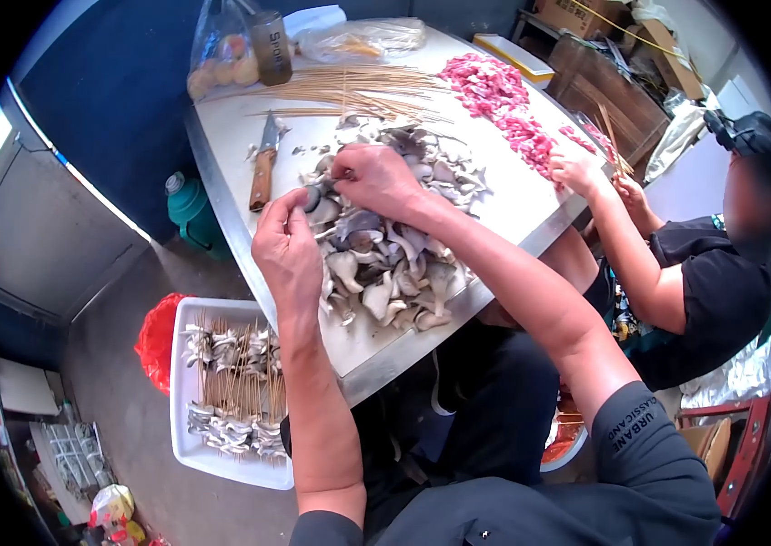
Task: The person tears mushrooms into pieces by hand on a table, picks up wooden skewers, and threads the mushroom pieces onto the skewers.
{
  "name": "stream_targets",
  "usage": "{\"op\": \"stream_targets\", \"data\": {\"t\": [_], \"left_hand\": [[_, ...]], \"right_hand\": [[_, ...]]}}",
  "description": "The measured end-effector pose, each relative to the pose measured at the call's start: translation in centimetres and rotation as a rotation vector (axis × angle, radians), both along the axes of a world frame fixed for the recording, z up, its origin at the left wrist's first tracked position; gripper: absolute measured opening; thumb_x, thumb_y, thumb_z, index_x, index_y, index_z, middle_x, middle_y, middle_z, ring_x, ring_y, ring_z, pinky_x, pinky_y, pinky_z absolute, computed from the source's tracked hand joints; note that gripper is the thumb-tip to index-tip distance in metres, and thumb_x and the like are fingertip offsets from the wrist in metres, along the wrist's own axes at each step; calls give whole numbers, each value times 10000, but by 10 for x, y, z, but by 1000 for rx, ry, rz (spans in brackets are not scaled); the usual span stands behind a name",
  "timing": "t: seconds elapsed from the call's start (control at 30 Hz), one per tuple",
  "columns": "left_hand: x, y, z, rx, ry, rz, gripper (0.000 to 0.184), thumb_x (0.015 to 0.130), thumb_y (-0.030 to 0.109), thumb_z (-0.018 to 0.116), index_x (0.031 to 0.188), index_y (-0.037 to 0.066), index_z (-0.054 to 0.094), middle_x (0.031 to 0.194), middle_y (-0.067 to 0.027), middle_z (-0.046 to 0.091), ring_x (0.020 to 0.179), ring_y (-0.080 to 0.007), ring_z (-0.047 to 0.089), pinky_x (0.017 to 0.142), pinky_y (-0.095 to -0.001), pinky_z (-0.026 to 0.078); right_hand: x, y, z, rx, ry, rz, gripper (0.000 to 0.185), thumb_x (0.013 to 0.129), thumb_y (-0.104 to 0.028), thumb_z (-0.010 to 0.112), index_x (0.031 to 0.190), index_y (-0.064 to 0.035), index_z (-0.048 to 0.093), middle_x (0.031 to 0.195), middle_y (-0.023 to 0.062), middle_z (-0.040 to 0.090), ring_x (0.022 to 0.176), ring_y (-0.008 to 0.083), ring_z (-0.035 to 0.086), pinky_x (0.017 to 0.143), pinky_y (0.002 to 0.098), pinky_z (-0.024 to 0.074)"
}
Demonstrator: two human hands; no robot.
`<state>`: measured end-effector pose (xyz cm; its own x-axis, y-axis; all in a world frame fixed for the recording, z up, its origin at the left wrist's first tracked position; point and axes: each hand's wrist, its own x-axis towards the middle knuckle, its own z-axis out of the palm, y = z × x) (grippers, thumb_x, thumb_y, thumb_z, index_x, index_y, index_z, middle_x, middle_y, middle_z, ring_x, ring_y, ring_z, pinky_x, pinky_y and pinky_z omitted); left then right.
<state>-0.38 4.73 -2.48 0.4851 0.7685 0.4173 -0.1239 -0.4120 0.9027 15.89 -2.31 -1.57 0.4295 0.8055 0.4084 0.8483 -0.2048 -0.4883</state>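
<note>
A heap of grey oyster mushrooms (376, 264) lies on the white tabletop in front of me. My left hand (287, 244) is at the heap's left side, thumb and fingers closed on a dark grey oyster mushroom piece (312, 198). Just above and to the right, my right hand (378, 179) reaches over the heap with its fingers pinched together. Whatever is between those fingertips is hidden. A knife (263, 168) with a wooden handle rests left of the heap, and bamboo skewers (358, 86) are spread behind it.
A white bin (181, 400) of skewered mushrooms stands on the floor at left, near a red bag (156, 341) and a teal jug (190, 214). Pink meat (494, 96) covers the table's far right. A co-worker (713, 264) sits there, hands at the meat. Bags and a bottle (271, 50) stand behind.
</note>
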Motion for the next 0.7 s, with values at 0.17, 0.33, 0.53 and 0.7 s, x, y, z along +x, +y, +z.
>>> {"op": "stream_targets", "data": {"t": [0.17, 0.33, 0.53, 0.7], "left_hand": [[-1, -7, 8, -198, -90, -77, 212, 970, 128, 561, 1093, -12, 662, 830, -5, 673, 679, -37, 464, 643, -182, 373], [-1, -8, 9, -152, -69, -64, 221, 956, 138, 589, 1096, -16, 663, 840, -19, 672, 746, -77, 548, 673, -212, 428], [1, 1, -2, -85, -7, -19, 181, 929, 93, 592, 1049, -3, 688, 884, -42, 694, 778, -93, 586, 698, -223, 453], [3, -8, -3, 249, 118, -224, 188, 881, 13, 566, 1019, 7, 694, 887, -50, 700, 760, -120, 606, 702, -245, 474]], "right_hand": [[-1, -21, 2, 248, 134, 10, 125, 738, -105, 718, 849, -54, 690, 817, 92, 677, 703, 214, 665, 637, 321, 526], [-7, -41, 18, 418, 762, 16, 115, 825, -103, 700, 882, -4, 687, 749, 27, 668, 592, 63, 609, 522, 225, 490], [-5, -56, 16, 245, 506, -106, 209, 816, -185, 719, 890, 9, 691, 757, 49, 683, 598, 80, 631, 544, 240, 505], [0, -54, 5, 150, 228, -151, 260, 841, -193, 711, 1009, 3, 677, 794, 58, 677, 613, 75, 623, 550, 236, 491]]}}
